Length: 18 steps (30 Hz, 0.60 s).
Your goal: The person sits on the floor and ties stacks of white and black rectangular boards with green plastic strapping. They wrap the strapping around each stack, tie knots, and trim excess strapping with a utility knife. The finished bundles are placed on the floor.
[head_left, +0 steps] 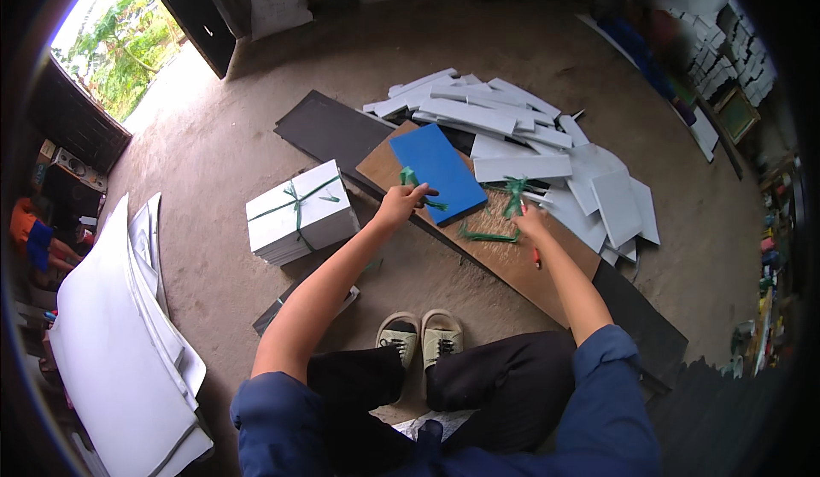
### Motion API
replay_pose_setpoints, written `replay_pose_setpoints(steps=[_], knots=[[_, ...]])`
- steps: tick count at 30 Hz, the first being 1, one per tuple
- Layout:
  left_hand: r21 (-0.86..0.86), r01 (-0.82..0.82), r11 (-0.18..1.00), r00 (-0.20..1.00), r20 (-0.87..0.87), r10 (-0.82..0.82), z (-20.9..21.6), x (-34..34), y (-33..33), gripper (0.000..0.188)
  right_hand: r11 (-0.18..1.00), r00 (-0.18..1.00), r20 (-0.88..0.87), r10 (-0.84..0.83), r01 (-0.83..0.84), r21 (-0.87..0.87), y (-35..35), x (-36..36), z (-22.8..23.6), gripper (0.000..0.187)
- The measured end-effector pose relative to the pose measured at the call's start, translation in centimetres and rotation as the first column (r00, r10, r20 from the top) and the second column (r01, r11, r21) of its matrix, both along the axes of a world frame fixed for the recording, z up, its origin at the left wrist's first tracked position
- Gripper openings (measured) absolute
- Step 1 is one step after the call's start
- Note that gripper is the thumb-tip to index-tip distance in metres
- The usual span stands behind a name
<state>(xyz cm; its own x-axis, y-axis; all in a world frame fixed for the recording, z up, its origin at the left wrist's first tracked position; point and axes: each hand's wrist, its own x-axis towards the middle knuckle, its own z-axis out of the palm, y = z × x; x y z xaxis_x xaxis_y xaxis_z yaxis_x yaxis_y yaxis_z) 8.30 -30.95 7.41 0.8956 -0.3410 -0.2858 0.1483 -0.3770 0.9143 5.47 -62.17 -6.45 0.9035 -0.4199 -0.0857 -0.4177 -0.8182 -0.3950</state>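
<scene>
My left hand (401, 204) pinches a strip of shiny green twine (408, 175) between thumb and fingers, one part standing above my knuckles and another trailing below my fingertips. My right hand (531, 221) is closed on a frayed green tuft of twine (515, 187), which fans out above my fingers; a slim red object (536, 259) shows just below that hand, and I cannot tell whether I grip it. Between my hands, nearer the left, lies a flat blue rectangular slab (440, 165), the left-hand twine crossing its near left edge. A loose green strand (491, 237) lies just beside it, toward my right hand. All this rests on a scuffed brown rectangular board (494, 255), itself on a long black panel (320, 127). Left of it sits a stack of white boards (278, 206) tied crosswise with green twine; beyond the slab spreads a heap of white strips (478, 117).
</scene>
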Motion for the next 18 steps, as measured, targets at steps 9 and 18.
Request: replay_pose_setpoints(steps=[9, 18], knots=[[0.021, -0.122, 0.992, 0.980, 0.162, 0.117, -1.6, -1.1, 2.0, 0.029, 0.979, 0.947, -0.252, -0.198, 0.202, -0.010, 0.0, -0.8, -3.4, 0.051], [0.234, 0.069, 0.970, 0.905, 0.394, -0.160, 7.8, -6.4, 4.7, 0.034, 0.093, 0.917, 0.085, 0.390, -0.131, 0.987, 17.4, -2.7, 21.4, 0.039]])
